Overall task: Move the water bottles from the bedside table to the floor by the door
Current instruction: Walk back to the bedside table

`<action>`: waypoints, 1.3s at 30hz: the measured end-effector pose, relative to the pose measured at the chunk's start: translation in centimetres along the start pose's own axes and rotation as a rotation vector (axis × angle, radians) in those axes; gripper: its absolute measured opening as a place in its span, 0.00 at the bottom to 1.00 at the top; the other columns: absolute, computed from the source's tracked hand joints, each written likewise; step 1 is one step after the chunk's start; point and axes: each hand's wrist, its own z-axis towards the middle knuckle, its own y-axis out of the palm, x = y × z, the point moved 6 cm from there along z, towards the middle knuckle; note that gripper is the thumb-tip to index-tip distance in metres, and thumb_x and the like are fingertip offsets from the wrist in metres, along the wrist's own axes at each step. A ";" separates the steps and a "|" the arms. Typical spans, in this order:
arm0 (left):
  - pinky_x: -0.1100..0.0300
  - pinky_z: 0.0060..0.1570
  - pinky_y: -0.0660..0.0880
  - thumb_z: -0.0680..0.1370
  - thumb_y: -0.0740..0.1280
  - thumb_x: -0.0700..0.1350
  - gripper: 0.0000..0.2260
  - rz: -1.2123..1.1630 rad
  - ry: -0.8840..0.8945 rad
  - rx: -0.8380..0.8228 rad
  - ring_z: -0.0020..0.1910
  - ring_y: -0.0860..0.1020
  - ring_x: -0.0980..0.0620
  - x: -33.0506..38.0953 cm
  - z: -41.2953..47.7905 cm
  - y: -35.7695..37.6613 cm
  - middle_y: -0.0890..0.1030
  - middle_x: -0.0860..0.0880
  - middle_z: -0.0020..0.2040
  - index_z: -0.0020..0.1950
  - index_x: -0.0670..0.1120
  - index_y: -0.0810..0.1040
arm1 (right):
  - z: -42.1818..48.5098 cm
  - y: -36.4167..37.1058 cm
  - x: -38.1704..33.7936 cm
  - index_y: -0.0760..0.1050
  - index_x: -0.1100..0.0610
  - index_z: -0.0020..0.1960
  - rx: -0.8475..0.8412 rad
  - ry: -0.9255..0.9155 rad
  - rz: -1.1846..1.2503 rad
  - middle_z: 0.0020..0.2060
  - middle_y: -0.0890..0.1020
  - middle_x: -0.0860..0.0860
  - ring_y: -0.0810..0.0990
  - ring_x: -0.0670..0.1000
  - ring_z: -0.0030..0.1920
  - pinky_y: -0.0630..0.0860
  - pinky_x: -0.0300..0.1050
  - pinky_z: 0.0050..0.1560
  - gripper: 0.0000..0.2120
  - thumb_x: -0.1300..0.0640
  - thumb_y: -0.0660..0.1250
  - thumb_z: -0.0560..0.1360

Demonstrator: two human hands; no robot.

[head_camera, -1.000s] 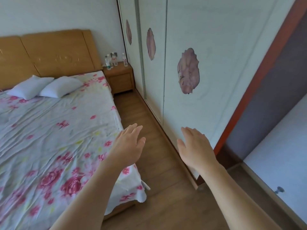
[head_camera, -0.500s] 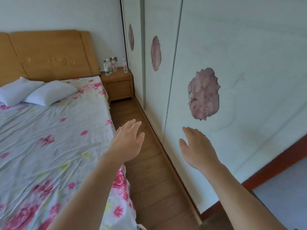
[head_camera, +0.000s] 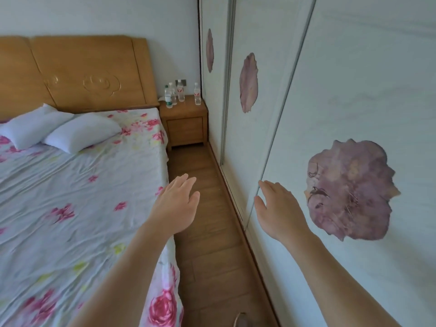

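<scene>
Bottles (head_camera: 180,92) on table (head_camera: 186,125) — between bed (head_camera: 70,197), wardrobe (head_camera: 354,90).

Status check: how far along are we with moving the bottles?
Done: nothing yet. The water bottles, about four, all stand on the bedside table. In hand: nothing. The left hand and right hand are open and empty, held out in the aisle between bed and wardrobe. Left: reach the table, pick up the bottles, carry them to the door, which is out of view.

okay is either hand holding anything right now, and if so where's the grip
Nothing is held. The left hand and right hand are both open and empty; the water bottles stand on the bedside table.
</scene>
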 end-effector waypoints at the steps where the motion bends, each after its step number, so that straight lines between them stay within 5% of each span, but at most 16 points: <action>1: 0.47 0.77 0.57 0.84 0.50 0.55 0.23 -0.001 -0.020 0.001 0.79 0.56 0.49 -0.2 1.8 0.0 0.57 0.52 0.80 0.79 0.53 0.58 | 2.3 0.3 0.1 0.63 0.57 0.74 -0.012 -0.013 0.000 0.70 0.71 0.50 0.66 0.53 0.70 0.62 0.53 0.70 0.22 0.51 0.51 0.82; 13: 0.56 0.71 0.62 0.85 0.52 0.51 0.18 0.008 -0.253 0.127 0.72 0.65 0.50 -6.4 17.4 -6.4 0.68 0.51 0.74 0.74 0.49 0.66 | 26.4 3.7 -5.6 0.65 0.55 0.74 -0.073 -0.215 0.083 0.72 0.70 0.51 0.67 0.53 0.72 0.63 0.55 0.73 0.24 0.48 0.50 0.82; 19: 0.53 0.75 0.55 0.85 0.51 0.53 0.21 -0.043 -0.279 0.140 0.78 0.58 0.50 -12.1 28.4 -8.2 0.60 0.52 0.79 0.78 0.52 0.60 | 38.1 6.4 -9.4 0.65 0.55 0.74 -0.045 -0.205 0.118 0.72 0.70 0.50 0.66 0.52 0.73 0.62 0.51 0.74 0.22 0.50 0.53 0.82; 24: 0.54 0.74 0.59 0.85 0.52 0.52 0.19 -0.017 -0.248 0.135 0.75 0.62 0.50 -14.4 37.5 -10.7 0.65 0.52 0.76 0.76 0.51 0.65 | 47.0 7.3 -11.4 0.66 0.55 0.74 -0.034 -0.197 0.100 0.70 0.73 0.51 0.69 0.53 0.70 0.66 0.53 0.71 0.22 0.50 0.53 0.82; 30: 0.55 0.73 0.60 0.85 0.53 0.51 0.18 -0.002 -0.226 0.093 0.74 0.63 0.51 -16.5 48.0 -11.4 0.67 0.52 0.75 0.74 0.51 0.67 | 56.8 8.9 -11.6 0.72 0.60 0.59 -0.046 -0.128 0.121 0.45 0.74 0.54 0.76 0.55 0.51 0.70 0.48 0.52 0.20 0.48 0.51 0.79; 34: 0.56 0.73 0.59 0.85 0.53 0.52 0.19 0.007 -0.239 0.111 0.75 0.62 0.51 -17.5 56.2 -11.3 0.66 0.52 0.76 0.76 0.51 0.65 | 64.8 10.5 -11.0 0.70 0.57 0.69 -0.046 -0.151 0.161 0.64 0.77 0.52 0.73 0.55 0.65 0.70 0.53 0.67 0.21 0.50 0.52 0.81; 39: 0.55 0.75 0.57 0.84 0.57 0.50 0.21 0.051 -0.265 0.053 0.76 0.60 0.49 -18.1 66.4 -11.7 0.63 0.51 0.78 0.77 0.51 0.63 | 75.5 11.8 -10.7 0.67 0.54 0.72 -0.082 -0.148 0.185 0.68 0.74 0.50 0.70 0.53 0.70 0.68 0.53 0.70 0.22 0.48 0.51 0.81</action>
